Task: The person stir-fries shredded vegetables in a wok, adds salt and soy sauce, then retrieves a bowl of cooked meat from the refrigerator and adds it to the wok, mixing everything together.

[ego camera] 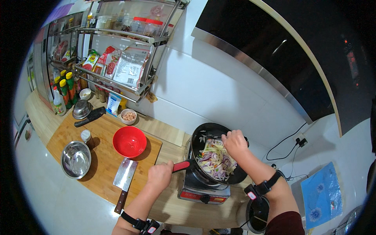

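Note:
My left hand [160, 175] grips the red and black handle [181, 166] of a dark frying pan [241, 177]. The pan sits on a portable stove [204, 192] with a knob at its front. In it lies a heap of shredded vegetables [216, 160], with purple onion slices, pale strips and a few green and orange bits. Over the pan's far right side hangs my right hand [236, 144], its fingers bent downward. What those fingers may hold is hidden by the hand itself.
On the wooden cutting board [102, 183] are a cleaver [125, 174], red bowl [129, 142], steel bowl [76, 160] and shaker [86, 136]. A dark-bladed knife [90, 116] and peanut bowl [128, 116] lie behind. A metal rack [117, 32] and range hood [264, 50] overhang the counter.

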A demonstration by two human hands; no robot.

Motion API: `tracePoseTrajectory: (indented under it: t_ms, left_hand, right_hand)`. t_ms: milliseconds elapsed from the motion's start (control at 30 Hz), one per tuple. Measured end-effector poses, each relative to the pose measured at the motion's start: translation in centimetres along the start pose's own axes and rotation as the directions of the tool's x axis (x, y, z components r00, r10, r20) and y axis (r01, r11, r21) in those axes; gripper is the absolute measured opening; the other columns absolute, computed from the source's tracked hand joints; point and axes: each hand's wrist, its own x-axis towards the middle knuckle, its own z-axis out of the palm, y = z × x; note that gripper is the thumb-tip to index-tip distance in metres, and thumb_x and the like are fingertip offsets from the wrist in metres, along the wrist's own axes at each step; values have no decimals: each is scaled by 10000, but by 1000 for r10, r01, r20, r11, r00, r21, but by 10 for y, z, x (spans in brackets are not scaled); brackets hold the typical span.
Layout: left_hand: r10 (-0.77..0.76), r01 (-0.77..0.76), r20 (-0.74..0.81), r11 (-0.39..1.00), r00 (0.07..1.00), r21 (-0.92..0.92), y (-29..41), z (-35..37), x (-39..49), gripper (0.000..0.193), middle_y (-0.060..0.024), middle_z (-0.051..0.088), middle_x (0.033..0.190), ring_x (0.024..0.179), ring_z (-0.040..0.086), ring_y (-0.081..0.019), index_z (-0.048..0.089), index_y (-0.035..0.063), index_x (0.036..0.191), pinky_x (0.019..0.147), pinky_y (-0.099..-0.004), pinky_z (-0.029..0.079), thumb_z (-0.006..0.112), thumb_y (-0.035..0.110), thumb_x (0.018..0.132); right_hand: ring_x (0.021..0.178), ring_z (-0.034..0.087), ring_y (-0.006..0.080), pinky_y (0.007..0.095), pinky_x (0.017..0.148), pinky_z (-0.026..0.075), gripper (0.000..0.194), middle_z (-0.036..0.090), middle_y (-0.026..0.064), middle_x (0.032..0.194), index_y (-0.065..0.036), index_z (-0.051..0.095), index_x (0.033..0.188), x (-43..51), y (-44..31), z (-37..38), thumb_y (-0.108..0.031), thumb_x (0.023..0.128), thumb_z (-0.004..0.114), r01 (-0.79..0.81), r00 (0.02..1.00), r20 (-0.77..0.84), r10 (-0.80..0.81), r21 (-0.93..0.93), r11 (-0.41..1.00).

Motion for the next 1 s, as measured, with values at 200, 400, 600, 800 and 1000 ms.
tracePoseTrajectory:
  t_ms: [200, 400, 600, 800, 1000]
  left_hand:
    - [-24, 24, 5, 1000, 1000, -13, 0, 5, 0, 78, -126, 595, 697, 632, 621, -291, 486, 66, 842, 534, -397, 489, 496, 89, 769]
    - [-23, 23, 2, 1000, 1000, 5, 1, 5, 1, 86, -124, 591, 706, 632, 618, -297, 485, 67, 850, 525, -404, 483, 499, 95, 769]
    - [-44, 44, -3, 999, 999, 21, 1, 5, 2, 97, -123, 598, 712, 641, 625, -291, 497, 68, 855, 537, -386, 500, 517, 81, 761]
    - [-36, 35, -46, 999, 998, -28, 0, 9, 1, 69, -142, 588, 689, 620, 608, -326, 494, 61, 840, 526, -434, 477, 484, 88, 777]
    - [-33, 32, -32, 999, 999, -33, 0, 5, 0, 77, -146, 591, 698, 632, 610, -326, 490, 58, 842, 539, -431, 482, 492, 81, 769]
  right_hand:
    - [770, 632, 242, 374, 652, 468, 169, 643, 68, 785, -141, 644, 882, -34, 28, 22, -167, 792, 503, -251, 860, 489, 149, 150, 956]
    - [709, 618, 273, 391, 579, 466, 200, 614, 88, 736, -168, 618, 966, -130, 42, -16, -172, 799, 509, -328, 878, 430, 211, 218, 919]
    - [665, 607, 271, 406, 545, 454, 226, 599, 91, 708, -164, 594, 1005, -194, 42, -60, -190, 783, 558, -381, 867, 432, 247, 256, 889]
    - [686, 624, 281, 398, 578, 480, 275, 621, 112, 747, -127, 567, 1064, -176, 0, -31, -144, 794, 519, -403, 838, 510, 196, 336, 851]
    - [730, 631, 294, 393, 614, 494, 396, 640, 129, 800, -76, 487, 1211, -148, -15, -1, -103, 816, 486, -573, 782, 520, 344, 384, 724]
